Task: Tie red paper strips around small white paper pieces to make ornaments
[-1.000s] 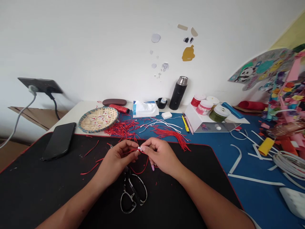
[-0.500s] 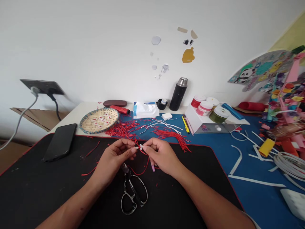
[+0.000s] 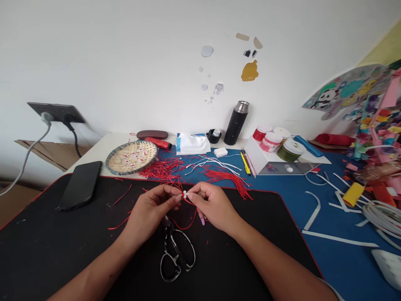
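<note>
My left hand [image 3: 153, 207] and my right hand [image 3: 210, 203] meet fingertip to fingertip over the black mat [image 3: 62, 251]. Both are pinched on a thin red cord [image 3: 188, 223] with a small white piece [image 3: 184, 194] at the point where the fingers meet. The cord loops down below my right hand onto the mat. A pair of scissors [image 3: 175, 253] lies on the mat just below my hands. Heaps of cut red cords [image 3: 230, 179] and some white cords [image 3: 216, 162] lie behind my hands.
A woven basket [image 3: 131, 156] with small red and white pieces and a black phone [image 3: 79, 184] sit at the left. At the back stand a black flask [image 3: 236, 122], a tissue pack [image 3: 192, 144], jars [image 3: 271, 141] and a red spool [image 3: 160, 143]. Paper strips and colourful craft clutter fill the right.
My hands have stayed pinched together on the cord with only slight finger movement. The view has shifted a little.
</note>
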